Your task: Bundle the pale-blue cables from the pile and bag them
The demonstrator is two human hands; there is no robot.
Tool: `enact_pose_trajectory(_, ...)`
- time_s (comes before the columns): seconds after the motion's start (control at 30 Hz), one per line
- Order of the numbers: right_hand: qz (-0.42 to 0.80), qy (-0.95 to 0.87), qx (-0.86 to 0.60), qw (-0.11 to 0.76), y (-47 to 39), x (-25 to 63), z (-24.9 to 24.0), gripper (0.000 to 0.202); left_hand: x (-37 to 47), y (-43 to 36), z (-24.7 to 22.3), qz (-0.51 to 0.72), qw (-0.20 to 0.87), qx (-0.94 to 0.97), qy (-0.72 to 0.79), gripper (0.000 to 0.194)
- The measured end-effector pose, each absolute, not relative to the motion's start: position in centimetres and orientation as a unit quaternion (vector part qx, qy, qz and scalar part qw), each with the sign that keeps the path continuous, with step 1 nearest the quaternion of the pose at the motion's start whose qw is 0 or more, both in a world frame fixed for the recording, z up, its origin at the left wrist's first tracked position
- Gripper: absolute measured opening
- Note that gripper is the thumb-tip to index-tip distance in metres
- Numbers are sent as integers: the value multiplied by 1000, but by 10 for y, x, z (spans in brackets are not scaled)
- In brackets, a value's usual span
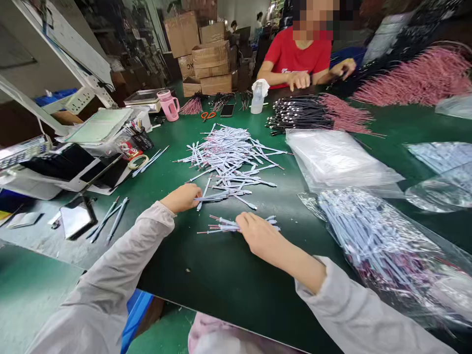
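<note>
A loose pile of short pale-blue cables [228,152] with thin reddish wire ends lies on the green table. At its near edge, my left hand [180,198] is closed on the ends of a few cables [216,196] that point to the right. My right hand [260,235] bends over a small bunch of the same cables [223,225] lying sideways, its fingers closed round the middle. Wire ends stick out to the left of that hand and cable ends to its right. The fingertips of both hands are partly hidden.
Right of me lie a clear bag of cables [368,246] and flat plastic bags [339,157]. Black-and-red cables [302,113] are stacked behind. Across the table sits a person in a red shirt [298,56]. A phone [76,216], tape roll [138,162] and pink mug [168,105] stand left.
</note>
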State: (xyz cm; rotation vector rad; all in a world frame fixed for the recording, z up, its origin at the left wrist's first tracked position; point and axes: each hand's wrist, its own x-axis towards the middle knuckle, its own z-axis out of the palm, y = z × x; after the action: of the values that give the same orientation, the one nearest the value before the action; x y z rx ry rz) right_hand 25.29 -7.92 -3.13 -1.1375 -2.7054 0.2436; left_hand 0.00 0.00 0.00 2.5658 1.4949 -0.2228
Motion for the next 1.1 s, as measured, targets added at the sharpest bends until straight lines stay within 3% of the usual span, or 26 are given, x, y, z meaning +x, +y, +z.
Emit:
enact_pose_trajectory(0.13, 147, -852, -474, 163, -71, 278, -17, 12, 4, -2, 3, -64, 91, 858, 502, 11)
enact_pose_trajectory(0.27, 163, -829, -493, 208, -55, 271, -11, 23, 22, -2, 4, -52, 95, 864, 492, 10)
enact_pose_trajectory(0.37, 125, -844, -503, 141, -44, 249, -16, 35, 39, -5, 6, -46, 101, 877, 467, 10)
enact_pose_trajectory(0.47, 88, -852, -513, 54, -40, 232, -21, 22, 48, -9, 9, -50, 116, 887, 445, 10)
enact_pose_trajectory(0.6, 74, -849, -522, 45, -37, 243, -15, 12, 42, -4, 11, -1, 179, 886, 427, 18)
enact_pose_trajectory(0.73, 88, -819, -536, 184, -30, 281, -5, 12, 38, 12, -1, 53, 181, 873, 449, 36)
enact_pose_trajectory(0.83, 151, -730, -574, 338, -26, 307, -12, 16, 46, 21, -11, 48, 157, 868, 468, 38)
enact_pose_trajectory(0.9, 186, -695, -588, 371, -22, 317, -22, 16, 53, 24, -15, 32, 150, 867, 475, 38)
enact_pose_trajectory(1.1, 164, -765, -605, 146, 31, 317, -29, 30, 65, 19, -18, 12, 154, 868, 472, 26)
